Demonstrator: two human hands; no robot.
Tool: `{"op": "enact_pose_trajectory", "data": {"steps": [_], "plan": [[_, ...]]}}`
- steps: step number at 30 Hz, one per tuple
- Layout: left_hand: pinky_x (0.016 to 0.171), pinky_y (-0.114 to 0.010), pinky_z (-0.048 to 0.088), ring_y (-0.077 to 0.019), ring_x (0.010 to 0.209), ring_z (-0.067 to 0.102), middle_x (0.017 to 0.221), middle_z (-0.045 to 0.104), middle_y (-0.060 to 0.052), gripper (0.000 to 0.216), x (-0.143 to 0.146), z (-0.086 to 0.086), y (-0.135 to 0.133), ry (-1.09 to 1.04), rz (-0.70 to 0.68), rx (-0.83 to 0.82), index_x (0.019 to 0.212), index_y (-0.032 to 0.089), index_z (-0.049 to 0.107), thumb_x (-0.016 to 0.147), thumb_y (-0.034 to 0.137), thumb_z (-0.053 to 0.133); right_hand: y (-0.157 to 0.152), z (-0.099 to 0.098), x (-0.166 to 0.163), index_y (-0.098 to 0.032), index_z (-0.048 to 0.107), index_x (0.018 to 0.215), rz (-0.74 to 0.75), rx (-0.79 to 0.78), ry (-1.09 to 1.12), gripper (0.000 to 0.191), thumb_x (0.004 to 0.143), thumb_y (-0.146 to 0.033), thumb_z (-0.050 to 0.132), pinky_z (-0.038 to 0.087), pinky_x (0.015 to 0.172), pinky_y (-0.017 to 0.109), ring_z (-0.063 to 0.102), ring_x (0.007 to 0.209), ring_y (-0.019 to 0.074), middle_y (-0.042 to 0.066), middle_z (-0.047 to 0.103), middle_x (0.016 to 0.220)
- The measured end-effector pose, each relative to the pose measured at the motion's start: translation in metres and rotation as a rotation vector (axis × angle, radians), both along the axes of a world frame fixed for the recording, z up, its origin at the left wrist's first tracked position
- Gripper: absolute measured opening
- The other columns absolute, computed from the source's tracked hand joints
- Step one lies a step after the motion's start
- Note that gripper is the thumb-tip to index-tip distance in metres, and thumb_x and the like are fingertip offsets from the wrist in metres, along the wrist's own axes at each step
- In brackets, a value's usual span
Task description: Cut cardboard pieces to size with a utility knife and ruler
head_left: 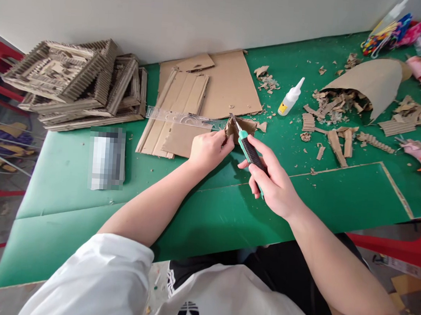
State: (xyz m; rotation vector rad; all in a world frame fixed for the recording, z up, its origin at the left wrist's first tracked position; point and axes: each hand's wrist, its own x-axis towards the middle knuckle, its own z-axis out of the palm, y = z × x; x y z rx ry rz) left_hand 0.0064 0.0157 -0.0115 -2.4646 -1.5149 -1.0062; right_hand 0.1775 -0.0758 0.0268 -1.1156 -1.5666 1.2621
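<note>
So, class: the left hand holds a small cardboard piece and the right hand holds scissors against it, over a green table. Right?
Not scissors: the head view shows the right hand holding a teal-handled craft knife against the small cardboard piece. The left hand and green table are as stated.

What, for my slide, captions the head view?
Left hand pinches cardboard piece; right hand holds knife against it.

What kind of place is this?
Probably a craft workshop. The green table is littered with cardboard scraps, a glue bottle sits there, and the right hand holds a knife to a cardboard piece in the left hand.
</note>
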Motion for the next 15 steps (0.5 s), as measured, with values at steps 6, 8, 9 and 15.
{"op": "enact_pose_trajectory", "data": {"steps": [6,8,9,15], "plan": [[0.046,-0.025,0.017,-0.008,0.04,0.034,0.044,0.043,0.002,0.037,0.0,0.0,-0.001,0.028,-0.022,0.014,0.052,0.018,0.042,0.086,0.033,0.041,-0.001,0.008,-0.005,-0.033,0.026,0.142,-0.008,-0.091,0.01,0.049,0.095,-0.033,0.038,0.049,0.043,0.022,0.048,0.047,0.0053,0.003,0.06,0.099],[0.046,-0.025,0.017,-0.0082,0.04,0.035,0.045,0.043,0.002,0.037,0.0,0.0,-0.001,0.028,-0.036,0.023,0.053,0.018,0.041,0.087,0.032,0.041,-0.001,0.011,-0.006,-0.035,0.027,0.141,-0.02,-0.11,0.01,0.048,0.094,-0.034,0.038,0.048,0.044,0.023,0.047,0.048,0.0056,0.002,0.059,0.098],[0.046,-0.025,0.017,-0.0084,0.04,0.036,0.045,0.043,0.002,0.037,0.0,0.0,-0.002,0.026,-0.039,0.026,0.053,0.018,0.041,0.087,0.032,0.041,0.0,0.012,-0.006,-0.036,0.027,0.141,-0.022,-0.116,0.008,0.048,0.094,-0.034,0.038,0.048,0.044,0.024,0.046,0.047,0.0057,0.002,0.059,0.097],[0.046,-0.025,0.018,-0.0085,0.04,0.036,0.045,0.044,0.001,0.038,0.001,0.0,-0.002,0.039,-0.025,0.037,0.053,0.018,0.043,0.088,0.033,0.039,-0.001,0.01,-0.006,-0.034,0.025,0.142,-0.039,-0.089,-0.092,0.049,0.094,-0.034,0.035,0.05,0.05,0.027,0.052,0.06,0.01,0.005,0.058,0.103]]}}
